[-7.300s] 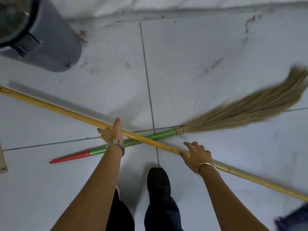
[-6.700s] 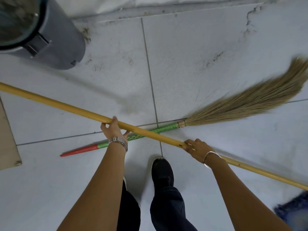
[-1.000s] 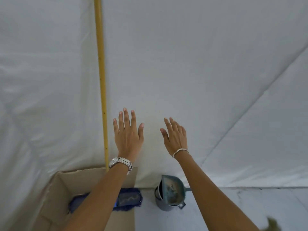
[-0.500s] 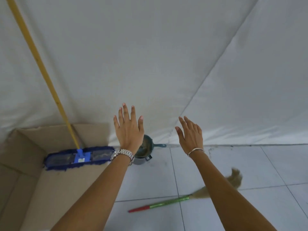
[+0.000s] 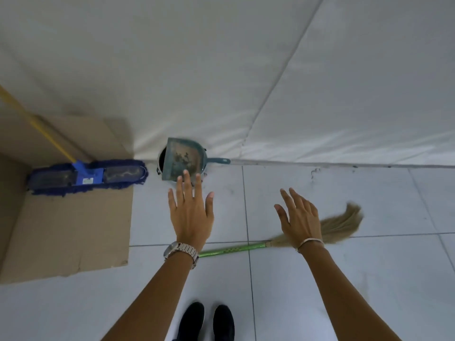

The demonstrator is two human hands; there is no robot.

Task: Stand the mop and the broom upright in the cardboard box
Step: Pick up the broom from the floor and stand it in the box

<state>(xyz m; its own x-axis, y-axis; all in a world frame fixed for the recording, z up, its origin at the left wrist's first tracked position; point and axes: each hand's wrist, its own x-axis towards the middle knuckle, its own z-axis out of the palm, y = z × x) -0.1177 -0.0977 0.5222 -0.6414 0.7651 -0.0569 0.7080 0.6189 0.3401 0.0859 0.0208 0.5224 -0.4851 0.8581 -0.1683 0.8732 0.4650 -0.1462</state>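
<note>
A teal dustpan [image 5: 183, 159] lies tilted across the mouth of a dark bin [image 5: 161, 161] at the foot of the white fabric backdrop [image 5: 221, 70], just right of the cardboard box [image 5: 71, 227]. The fingertips of the left hand [image 5: 190, 219] overlap the dustpan's lower edge in this view; whether they touch it cannot be told.

The broom [image 5: 246, 248] lies flat on the floor [image 5: 344, 279], its green handle passing behind the left wrist and its straw head fanning out to the right behind the right hand [image 5: 301, 221]. Both hands hover above it with fingers [image 5: 285, 201] spread and released, holding nothing. The mop [image 5: 86, 174] is in the box, its blue head resting on the cardboard bottom and its yellow handle leaning up to the left, out of view.

The floor is pale tile with dark grout lines. Two black shoes [image 5: 206, 321] show at the bottom edge.
</note>
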